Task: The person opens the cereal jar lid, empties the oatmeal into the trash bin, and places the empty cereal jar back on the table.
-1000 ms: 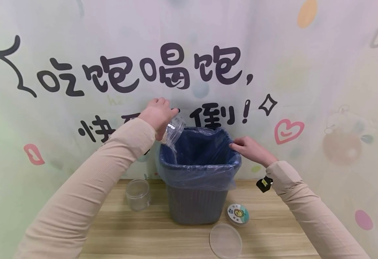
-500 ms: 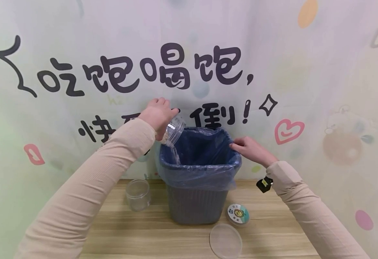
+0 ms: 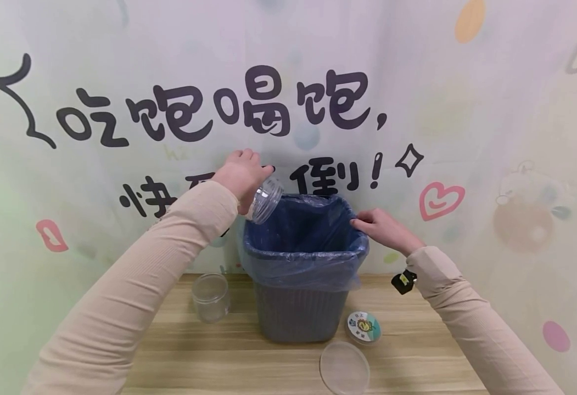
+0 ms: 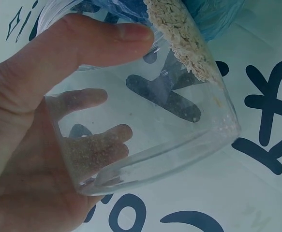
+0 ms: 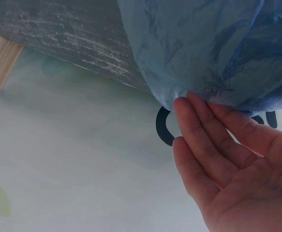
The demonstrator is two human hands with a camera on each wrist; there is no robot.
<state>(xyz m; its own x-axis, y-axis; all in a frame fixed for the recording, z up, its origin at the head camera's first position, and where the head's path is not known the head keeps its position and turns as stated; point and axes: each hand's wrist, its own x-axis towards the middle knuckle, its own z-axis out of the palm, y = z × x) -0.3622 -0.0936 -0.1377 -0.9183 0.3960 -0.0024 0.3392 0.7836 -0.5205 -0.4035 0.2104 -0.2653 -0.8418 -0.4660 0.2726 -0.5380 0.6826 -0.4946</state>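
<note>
My left hand (image 3: 244, 174) grips a clear plastic jar (image 3: 267, 200), tipped mouth-down over the left side of a trash bin (image 3: 300, 312) lined with a blue plastic bag (image 3: 298, 270). In the left wrist view the thumb lies across the jar near its mouth and fingers show through the wall. Small pale flakes or grains (image 4: 179, 41) are heaped along the jar's lower side towards the mouth. On the bin's right rim, my right hand (image 3: 382, 226) holds the edge with the thumb on top. Its fingers (image 5: 203, 130) lie against the bag outside, in the right wrist view.
An uncapped clear jar (image 3: 211, 299) stands on the wooden table (image 3: 194, 362) left of the bin. To the bin's right are a round lid with a printed label (image 3: 364, 326) and a clear round lid (image 3: 345, 367). A printed wall cloth (image 3: 466, 109) hangs behind.
Grains were trickling from the tilted jar into the bin in both earlier frames; no stream shows now. Both hands and the bin have stayed nearly in place.
</note>
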